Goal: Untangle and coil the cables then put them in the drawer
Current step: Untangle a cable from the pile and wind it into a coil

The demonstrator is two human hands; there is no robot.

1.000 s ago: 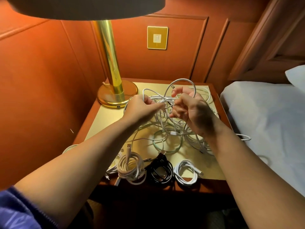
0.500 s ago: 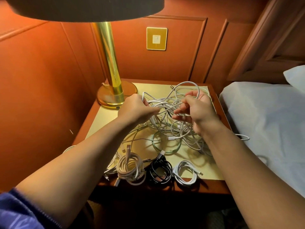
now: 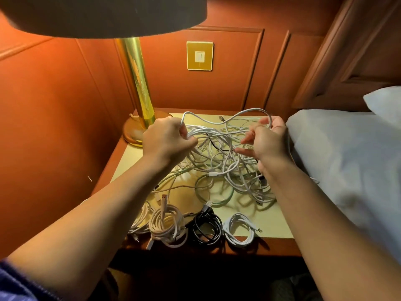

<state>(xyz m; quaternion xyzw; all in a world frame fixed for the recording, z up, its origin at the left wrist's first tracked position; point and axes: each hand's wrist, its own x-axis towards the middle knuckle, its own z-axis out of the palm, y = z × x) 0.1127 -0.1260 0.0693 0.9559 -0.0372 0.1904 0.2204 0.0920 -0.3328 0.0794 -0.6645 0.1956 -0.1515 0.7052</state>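
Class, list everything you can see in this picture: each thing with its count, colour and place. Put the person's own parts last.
tangled cables: one heap, mostly white, mid table
coiled cables: four, front edge; partly hidden white, cream, black, white
table: one, pale top, wooden rim
lamp: one, brass, back left of table
switch plate: one, gold, wall
bed: one, white sheet, right
pillow: one, white, far right
left hand: grips cable strands
right hand: holds a cable loop

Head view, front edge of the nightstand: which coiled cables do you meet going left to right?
Small white coil partly behind the forearm → cream coil → black coil → white coil.
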